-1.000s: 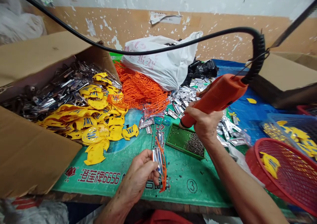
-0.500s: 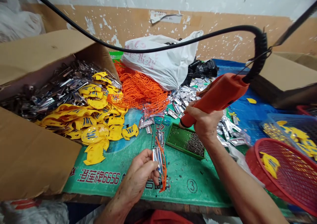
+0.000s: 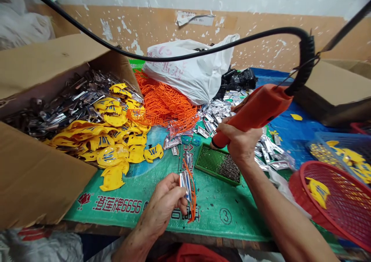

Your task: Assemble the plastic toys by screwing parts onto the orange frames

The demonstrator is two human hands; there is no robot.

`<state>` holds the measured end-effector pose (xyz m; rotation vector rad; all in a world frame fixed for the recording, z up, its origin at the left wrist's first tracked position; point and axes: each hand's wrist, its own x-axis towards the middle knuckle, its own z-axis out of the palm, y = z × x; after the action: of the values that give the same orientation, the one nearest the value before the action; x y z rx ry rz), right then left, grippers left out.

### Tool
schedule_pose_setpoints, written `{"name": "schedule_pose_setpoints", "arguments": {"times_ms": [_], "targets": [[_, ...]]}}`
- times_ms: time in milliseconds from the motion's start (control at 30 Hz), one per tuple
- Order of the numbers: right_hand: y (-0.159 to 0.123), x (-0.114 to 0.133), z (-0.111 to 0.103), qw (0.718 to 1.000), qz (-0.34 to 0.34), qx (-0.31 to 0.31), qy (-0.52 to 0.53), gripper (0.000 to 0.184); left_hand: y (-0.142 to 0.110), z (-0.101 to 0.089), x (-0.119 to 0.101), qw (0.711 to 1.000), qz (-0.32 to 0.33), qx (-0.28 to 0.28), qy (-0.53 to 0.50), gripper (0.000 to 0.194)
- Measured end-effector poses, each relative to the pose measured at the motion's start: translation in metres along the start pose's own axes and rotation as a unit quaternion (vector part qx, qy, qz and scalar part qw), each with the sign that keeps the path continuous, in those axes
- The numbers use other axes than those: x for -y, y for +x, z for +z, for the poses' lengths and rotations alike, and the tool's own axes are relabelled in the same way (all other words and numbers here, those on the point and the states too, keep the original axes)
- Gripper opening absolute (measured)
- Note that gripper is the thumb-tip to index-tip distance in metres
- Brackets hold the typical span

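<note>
light: bright, even | shadows: faint | glare: foil strips (image 3: pixel 214 113) | edges: curved wall (image 3: pixel 185 34) | focus: sharp

Head-worn view, close, looking forward and down over the work table (image 3: pixel 174 237)

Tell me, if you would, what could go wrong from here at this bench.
The orange corded power tool in the right hand sits just above the green perforated tray of small dark fasteners, so a slip might tip them out. Its black cord arcs over the bench and could catch on the cardboard flap. The thin silver piece in the left hand might bend, or nick the fingers.
</note>
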<state>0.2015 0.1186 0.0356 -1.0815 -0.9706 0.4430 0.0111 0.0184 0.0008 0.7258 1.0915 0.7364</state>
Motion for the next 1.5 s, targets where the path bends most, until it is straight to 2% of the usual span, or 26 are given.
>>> {"name": "schedule_pose_setpoints", "arguments": {"times_ms": [700, 900, 1033, 1133, 1233, 1367, 1500], "targets": [[0.0, 0.001, -0.001, 1.0, 0.01, 0.008, 0.009, 0.021, 0.003, -0.001, 0.0, 1.0, 0.001, 0.004, 0.018, 0.009], [0.001, -0.002, 0.0, 1.0, 0.011, 0.009, 0.002, 0.015, 0.004, -0.003, -0.002, 0.998, 0.008, -0.01, 0.064, 0.012], [0.004, 0.001, -0.001, 1.0, 0.013, 0.001, 0.013, 0.019, 0.006, -0.003, -0.003, 0.997, 0.012, 0.008, 0.069, 0.017], [0.006, 0.015, -0.005, 1.0, 0.014, 0.003, 0.024, 0.021, 0.008, 0.0, -0.003, 0.998, 0.015, 0.028, 0.055, 0.02], [0.003, 0.04, -0.009, 0.996, 0.015, 0.028, 0.08, 0.022, 0.007, 0.003, 0.0, 0.998, 0.016, 0.04, 0.045, 0.023], [-0.01, 0.076, -0.015, 0.986, 0.044, 0.081, 0.135, 0.023, 0.004, 0.008, 0.005, 0.997, 0.019, 0.058, 0.04, 0.029], [-0.032, 0.096, -0.022, 0.969, 0.086, 0.159, 0.167, 0.033, 0.001, 0.01, 0.006, 0.996, 0.027, 0.077, 0.036, 0.031]]}}
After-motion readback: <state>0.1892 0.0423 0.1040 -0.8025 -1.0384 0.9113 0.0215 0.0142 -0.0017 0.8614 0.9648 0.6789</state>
